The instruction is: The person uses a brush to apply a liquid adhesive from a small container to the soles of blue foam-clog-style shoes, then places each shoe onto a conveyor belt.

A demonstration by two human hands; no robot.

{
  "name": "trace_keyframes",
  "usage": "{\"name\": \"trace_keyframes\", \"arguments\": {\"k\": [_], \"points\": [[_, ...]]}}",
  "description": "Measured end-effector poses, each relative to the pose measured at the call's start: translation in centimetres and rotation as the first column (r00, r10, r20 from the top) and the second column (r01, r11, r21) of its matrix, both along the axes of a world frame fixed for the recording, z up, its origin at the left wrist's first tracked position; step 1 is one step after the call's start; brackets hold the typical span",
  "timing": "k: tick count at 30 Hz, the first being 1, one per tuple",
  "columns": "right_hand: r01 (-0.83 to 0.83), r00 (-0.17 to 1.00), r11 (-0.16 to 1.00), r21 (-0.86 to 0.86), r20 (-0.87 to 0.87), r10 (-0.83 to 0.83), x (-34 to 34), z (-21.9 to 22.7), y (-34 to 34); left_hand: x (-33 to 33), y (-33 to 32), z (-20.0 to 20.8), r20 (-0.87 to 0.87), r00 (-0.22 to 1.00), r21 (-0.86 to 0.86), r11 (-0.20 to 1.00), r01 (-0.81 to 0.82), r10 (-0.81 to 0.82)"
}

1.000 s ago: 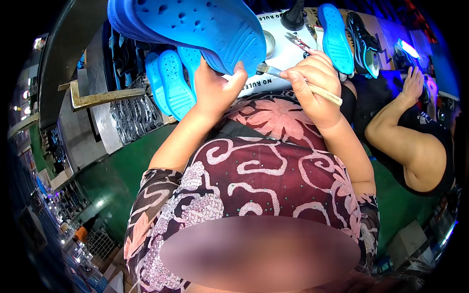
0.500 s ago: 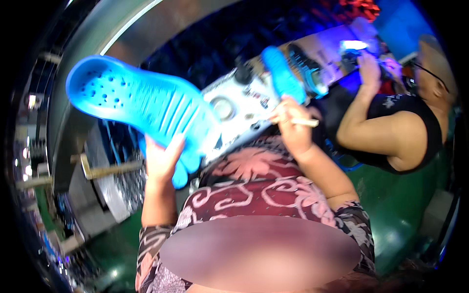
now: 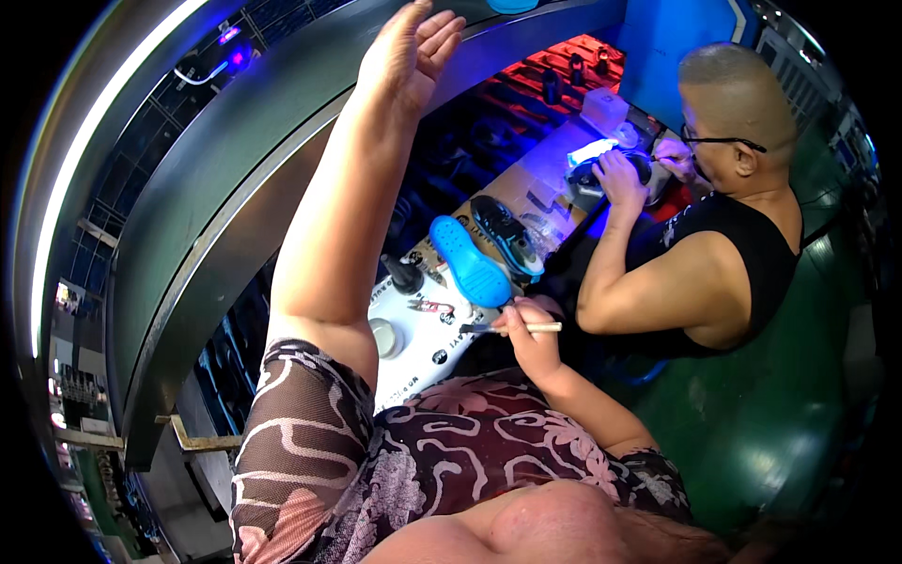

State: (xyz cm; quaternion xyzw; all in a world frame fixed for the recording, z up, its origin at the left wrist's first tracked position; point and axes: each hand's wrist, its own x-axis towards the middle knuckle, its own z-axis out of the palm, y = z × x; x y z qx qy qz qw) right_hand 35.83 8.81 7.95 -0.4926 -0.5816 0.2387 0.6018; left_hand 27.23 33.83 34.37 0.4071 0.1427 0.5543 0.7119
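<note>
A pale-handled, dark-tipped brush (image 3: 547, 327) sits in the right hand (image 3: 533, 346), pointing left; a blue sole (image 3: 469, 264) lies on the tabletop (image 3: 415, 344) just beyond; a blue piece (image 3: 512, 4), mostly cut off, shows near the left hand (image 3: 399, 62)

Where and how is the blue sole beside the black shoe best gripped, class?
The blue sole is probably best gripped across its middle, from above and the left: its long, slim shape suits spanning its width, and the black shoe lies close on its right.
</note>
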Motion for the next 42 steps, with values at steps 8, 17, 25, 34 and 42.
{"name": "trace_keyframes", "arguments": {"k": [8, 17, 25, 34, 42], "points": [[-0.104, 0.988, 0.988, -0.118, -0.127, 0.089, -0.3, -2.1, 1.0, -7.2, -15.4, -5.0, -0.441, 0.879, 0.209, 0.932, 0.296, -0.180], [-0.251, 0.953, 0.924, -0.288, -0.242, 0.183, -5.1, 0.3, 0.7, -8.3, -23.8, 1.3, -0.335, 0.824, 0.851, -0.227, 0.473, 0.457], [-0.205, 0.954, 0.890, -0.407, -0.285, 0.089, -6.6, -0.5, -0.7, -13.5, -26.3, 1.6, -0.367, 0.781, 0.892, -0.047, 0.449, 0.505], [-0.315, 0.945, 0.937, -0.152, -0.142, 0.294, -8.0, 0.0, -0.5, -16.3, -28.2, 1.6, -0.233, 0.822, 0.970, 0.067, 0.232, 0.519], [-0.252, 0.968, 0.946, -0.204, -0.042, 0.249, -7.8, 0.1, -0.8, -24.0, -30.3, -5.7, -0.272, 0.718, 0.854, 0.504, -0.127, 0.641]]}}
